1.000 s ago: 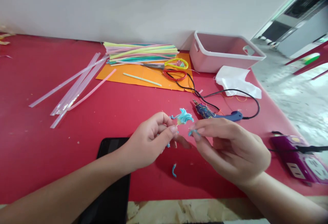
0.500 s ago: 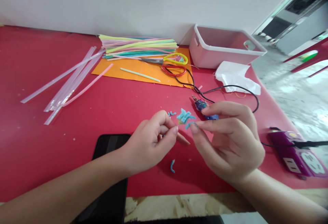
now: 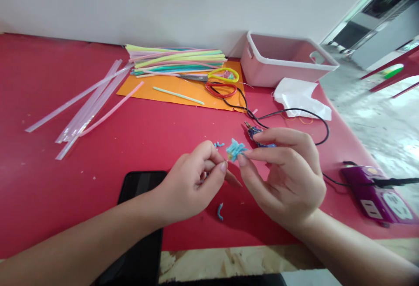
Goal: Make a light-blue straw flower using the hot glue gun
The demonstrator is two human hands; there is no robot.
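Observation:
A small blue fuzzy flower (image 3: 234, 148) made of pipe cleaner pieces, yellowish at its base, is held up over the red table. My left hand (image 3: 199, 181) is closed in a pinch at the flower's base, on what seems a thin stem mostly hidden by the fingers. From the other side, my right hand (image 3: 284, 172) pinches a short blue pipe cleaner piece (image 3: 241, 152) against the flower, thumb and index finger together. Behind the right fingers lies a dark blue tool with a metal tip (image 3: 255, 134), partly covered. Blue scraps (image 3: 220, 212) lie on the table below.
A black phone (image 3: 140, 229) lies under my left forearm. Pipe cleaners (image 3: 180, 57) and scissors (image 3: 224, 89) rest on orange card (image 3: 147, 92), with clear sticks (image 3: 91, 103) to the left. At right are a pink bin (image 3: 275, 72), white paper (image 3: 301, 96), a black cord and a purple power strip (image 3: 376, 194).
My right hand has moved left, bringing the short blue piece from just beside the flower to touch it. My left hand has stayed in place.

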